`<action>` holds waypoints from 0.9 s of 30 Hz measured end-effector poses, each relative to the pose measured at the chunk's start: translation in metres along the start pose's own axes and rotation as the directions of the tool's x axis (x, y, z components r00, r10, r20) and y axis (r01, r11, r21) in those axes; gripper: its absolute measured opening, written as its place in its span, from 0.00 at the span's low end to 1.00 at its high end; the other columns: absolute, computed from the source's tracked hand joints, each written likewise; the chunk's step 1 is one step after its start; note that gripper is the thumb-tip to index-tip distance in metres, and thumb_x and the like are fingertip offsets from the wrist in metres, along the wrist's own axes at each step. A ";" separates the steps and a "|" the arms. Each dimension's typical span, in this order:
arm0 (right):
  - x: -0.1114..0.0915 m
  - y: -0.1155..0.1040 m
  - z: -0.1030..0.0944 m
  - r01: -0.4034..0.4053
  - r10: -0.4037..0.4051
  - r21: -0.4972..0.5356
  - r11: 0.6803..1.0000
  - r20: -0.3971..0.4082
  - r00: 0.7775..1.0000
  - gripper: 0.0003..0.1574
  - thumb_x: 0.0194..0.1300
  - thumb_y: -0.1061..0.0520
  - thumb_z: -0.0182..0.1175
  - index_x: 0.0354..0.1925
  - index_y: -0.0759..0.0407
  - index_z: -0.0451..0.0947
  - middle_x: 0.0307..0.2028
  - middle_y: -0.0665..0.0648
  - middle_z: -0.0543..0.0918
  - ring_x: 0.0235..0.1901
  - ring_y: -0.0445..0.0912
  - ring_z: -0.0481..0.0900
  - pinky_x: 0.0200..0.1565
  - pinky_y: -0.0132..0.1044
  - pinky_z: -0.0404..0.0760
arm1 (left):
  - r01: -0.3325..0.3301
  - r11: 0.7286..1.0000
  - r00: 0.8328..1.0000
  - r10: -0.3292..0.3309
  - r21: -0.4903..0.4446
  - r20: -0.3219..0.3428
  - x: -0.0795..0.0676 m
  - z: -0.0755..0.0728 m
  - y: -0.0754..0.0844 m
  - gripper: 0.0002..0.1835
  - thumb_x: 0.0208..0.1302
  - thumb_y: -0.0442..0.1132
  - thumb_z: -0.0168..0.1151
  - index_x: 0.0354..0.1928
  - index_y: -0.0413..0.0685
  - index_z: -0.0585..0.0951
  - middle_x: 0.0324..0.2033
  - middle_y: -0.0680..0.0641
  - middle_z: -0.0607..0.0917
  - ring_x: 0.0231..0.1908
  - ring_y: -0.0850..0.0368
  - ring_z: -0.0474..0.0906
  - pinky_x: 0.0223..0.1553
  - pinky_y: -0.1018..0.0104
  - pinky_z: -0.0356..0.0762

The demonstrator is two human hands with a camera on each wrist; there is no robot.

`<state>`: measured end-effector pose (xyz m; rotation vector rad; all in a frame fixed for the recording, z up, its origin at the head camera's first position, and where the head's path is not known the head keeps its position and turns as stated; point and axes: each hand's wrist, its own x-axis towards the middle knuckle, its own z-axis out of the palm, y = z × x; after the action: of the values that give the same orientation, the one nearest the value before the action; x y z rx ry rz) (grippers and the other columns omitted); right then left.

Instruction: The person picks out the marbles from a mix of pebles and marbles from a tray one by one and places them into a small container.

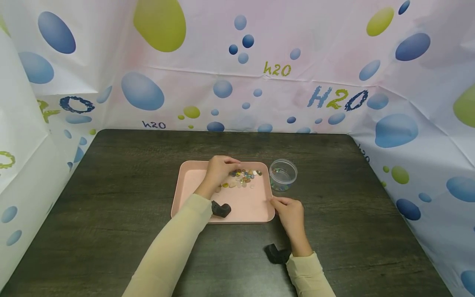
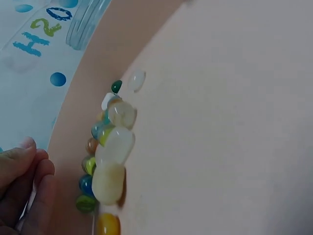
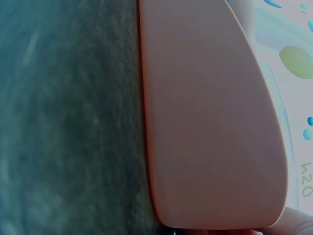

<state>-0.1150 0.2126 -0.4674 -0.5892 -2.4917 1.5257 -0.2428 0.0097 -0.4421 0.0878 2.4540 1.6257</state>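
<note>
- While a white sheet with blue and green drops (image 1: 308, 24) covers the wall behind, the dark wood-grain table (image 1: 371, 231) carries everything that is handled.
- The shallow, rectangular pink tray (image 1: 245, 208) lies at the table's middle. In my judgement the work is only partly done: some small pieces are in a container, but many others lie in this tray, so these seem to be what is left.
- The left hand (image 1: 220, 171), in a cream sleeve, reaches across the tray to its far side. The wrist is above the tray, the fingers are bent, and the thumb meets the forefinger. Whether something is pinched there, or the far rim is touched, I cannot tell.
- The right hand (image 1: 290, 214) is lower, at the tray's right side near the front corner. It grips the tray's edge, with the thumb at the rim and the fingers curled at the underside.
- The round, clear, uncovered jar (image 1: 293, 179) stands just beside the tray, on the right, with a few coloured pieces at its bottom.
- The shiny glass marbles and smooth pale pebbles (image 1: 245, 180) gather along the tray's far side, many touching; one white pebble lies slightly apart.
</note>
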 end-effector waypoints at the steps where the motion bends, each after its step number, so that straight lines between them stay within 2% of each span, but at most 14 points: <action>1: 0.000 0.000 0.000 0.000 0.000 0.001 1.000 0.002 1.000 0.11 0.59 0.61 0.67 0.36 0.69 0.89 0.31 0.63 0.90 0.20 0.33 0.76 0.25 0.24 0.75 | 0.001 1.000 1.000 -0.001 0.005 -0.004 0.000 -0.001 -0.001 0.08 0.63 0.44 0.70 0.41 0.52 0.90 0.40 0.46 0.90 0.32 0.53 0.78 0.29 0.70 0.71; 5: 0.001 0.000 0.000 -0.004 0.004 0.009 1.000 0.007 1.000 0.11 0.59 0.61 0.67 0.36 0.69 0.89 0.33 0.65 0.90 0.21 0.33 0.77 0.25 0.24 0.76 | 0.020 0.999 1.000 -0.019 0.036 -0.025 0.000 -0.002 -0.007 0.08 0.62 0.44 0.71 0.40 0.51 0.91 0.41 0.47 0.90 0.34 0.57 0.77 0.31 0.71 0.71; 9: 0.001 0.000 -0.001 -0.003 0.003 -0.001 1.000 0.007 1.000 0.11 0.59 0.60 0.67 0.36 0.69 0.89 0.32 0.64 0.90 0.21 0.33 0.77 0.25 0.24 0.76 | 0.019 0.997 0.999 -0.017 0.075 -0.032 0.001 -0.002 -0.011 0.08 0.62 0.44 0.71 0.39 0.51 0.91 0.44 0.46 0.89 0.40 0.54 0.80 0.35 0.71 0.74; 12: 0.002 0.001 0.000 -0.002 0.002 -0.016 1.000 0.006 1.000 0.11 0.59 0.59 0.67 0.36 0.68 0.89 0.32 0.63 0.90 0.21 0.33 0.76 0.25 0.25 0.75 | 0.033 0.997 0.999 -0.032 0.064 -0.021 0.001 -0.003 -0.012 0.07 0.63 0.44 0.70 0.40 0.51 0.91 0.42 0.44 0.89 0.23 0.57 0.77 0.24 0.71 0.72; 16: 0.002 0.001 0.000 -0.001 0.001 -0.006 1.000 0.008 1.000 0.11 0.59 0.60 0.67 0.36 0.68 0.89 0.32 0.64 0.90 0.22 0.33 0.77 0.25 0.24 0.75 | 0.064 0.997 0.998 -0.064 0.045 -0.005 0.000 -0.004 -0.013 0.07 0.65 0.43 0.68 0.41 0.51 0.91 0.40 0.42 0.88 0.07 0.64 0.57 0.12 0.70 0.64; 23: 0.004 0.001 0.000 0.001 -0.001 0.021 1.000 0.013 1.000 0.12 0.60 0.61 0.66 0.37 0.70 0.88 0.35 0.67 0.89 0.23 0.34 0.80 0.26 0.22 0.77 | 0.050 0.990 0.999 -0.049 0.134 -0.011 0.001 -0.004 -0.017 0.07 0.66 0.41 0.67 0.40 0.49 0.90 0.45 0.42 0.89 0.06 0.65 0.60 0.13 0.73 0.65; 27: 0.004 0.001 0.000 -0.008 0.007 0.028 1.000 0.018 1.000 0.12 0.60 0.59 0.67 0.38 0.69 0.88 0.34 0.66 0.89 0.22 0.35 0.80 0.26 0.23 0.77 | 0.036 0.988 0.999 -0.036 0.148 -0.006 0.001 -0.003 -0.019 0.07 0.65 0.41 0.68 0.40 0.49 0.91 0.44 0.43 0.89 0.12 0.65 0.65 0.17 0.72 0.67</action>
<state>-0.1187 0.2146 -0.4684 -0.5838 -2.4793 1.5734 -0.2435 -0.0006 -0.4588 0.0621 2.5602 1.4285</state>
